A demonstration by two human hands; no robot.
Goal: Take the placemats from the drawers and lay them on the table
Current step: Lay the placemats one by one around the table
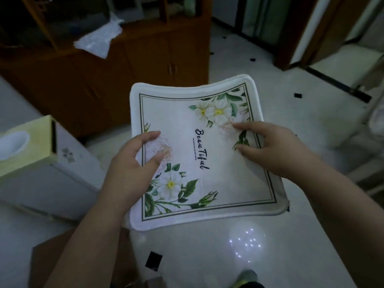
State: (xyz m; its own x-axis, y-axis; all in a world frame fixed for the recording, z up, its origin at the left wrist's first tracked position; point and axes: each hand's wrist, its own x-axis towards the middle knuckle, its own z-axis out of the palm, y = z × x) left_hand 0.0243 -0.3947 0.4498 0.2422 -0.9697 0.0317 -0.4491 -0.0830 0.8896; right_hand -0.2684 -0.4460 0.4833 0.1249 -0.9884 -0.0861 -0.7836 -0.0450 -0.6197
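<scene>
A white square placemat [199, 154] with green leaves, white flowers and the script "Beautiful" is held flat in the air above the tiled floor, in the middle of the head view. My left hand [133, 165] grips its left edge, thumb on top. My right hand [272, 148] grips its right edge, fingers on the printed face. The edges look layered, so there may be more than one mat in the stack; I cannot tell. No drawer shows in view.
A brown wooden cabinet [128, 65] with doors stands behind, a white cloth [97, 38] draped on its ledge. A white table surface [68, 169] with a yellow tissue box [27, 146] sits at left. A cardboard box [52, 262] is at bottom left. White tiled floor [249, 246] lies below.
</scene>
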